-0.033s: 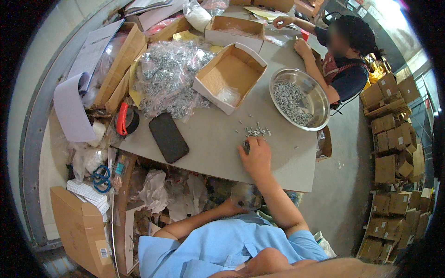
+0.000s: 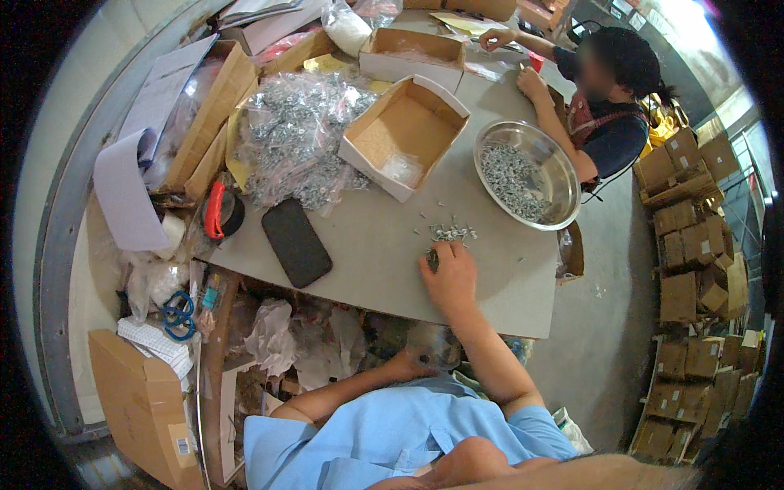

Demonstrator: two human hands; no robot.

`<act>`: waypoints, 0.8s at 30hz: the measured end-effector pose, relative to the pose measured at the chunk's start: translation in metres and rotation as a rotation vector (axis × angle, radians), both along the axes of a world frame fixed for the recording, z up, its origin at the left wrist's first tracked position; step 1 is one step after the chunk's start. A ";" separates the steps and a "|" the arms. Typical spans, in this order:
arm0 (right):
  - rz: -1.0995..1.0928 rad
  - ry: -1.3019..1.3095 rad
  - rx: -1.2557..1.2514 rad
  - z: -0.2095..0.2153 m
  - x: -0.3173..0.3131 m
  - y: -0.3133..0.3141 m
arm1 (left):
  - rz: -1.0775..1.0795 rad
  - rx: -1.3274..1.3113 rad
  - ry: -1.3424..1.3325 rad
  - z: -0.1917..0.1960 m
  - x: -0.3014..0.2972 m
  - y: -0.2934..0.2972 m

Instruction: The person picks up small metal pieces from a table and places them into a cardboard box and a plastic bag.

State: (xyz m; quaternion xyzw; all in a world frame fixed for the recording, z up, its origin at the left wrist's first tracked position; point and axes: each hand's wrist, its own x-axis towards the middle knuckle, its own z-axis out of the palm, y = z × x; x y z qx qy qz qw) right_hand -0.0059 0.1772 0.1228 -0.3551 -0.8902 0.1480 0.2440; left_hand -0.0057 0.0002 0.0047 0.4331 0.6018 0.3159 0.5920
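Even, bright daylight fills the scene, blown out to white glare at the upper right. Shadows on the grey worktop (image 2: 376,245) are soft. Fisheye bending curves edges; black corners vignette.

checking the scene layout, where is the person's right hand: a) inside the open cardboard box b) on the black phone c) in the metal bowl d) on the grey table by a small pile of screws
d, the right hand lies flat on the grey table just below the small pile of screws, apart from the metal bowl.
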 end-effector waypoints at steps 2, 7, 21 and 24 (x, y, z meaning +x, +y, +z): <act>0.023 -0.003 -0.026 0.000 0.000 -0.002 | -0.001 0.000 -0.018 0.002 0.000 0.000; 0.234 -0.117 -0.117 0.009 0.024 -0.010 | 0.024 0.145 -0.066 -0.022 0.005 0.000; -0.021 0.056 -0.127 0.010 0.020 0.037 | 0.001 0.113 0.046 0.022 -0.005 0.005; 0.004 0.005 -0.143 0.011 0.012 0.032 | -0.025 0.159 0.104 -0.014 0.000 -0.003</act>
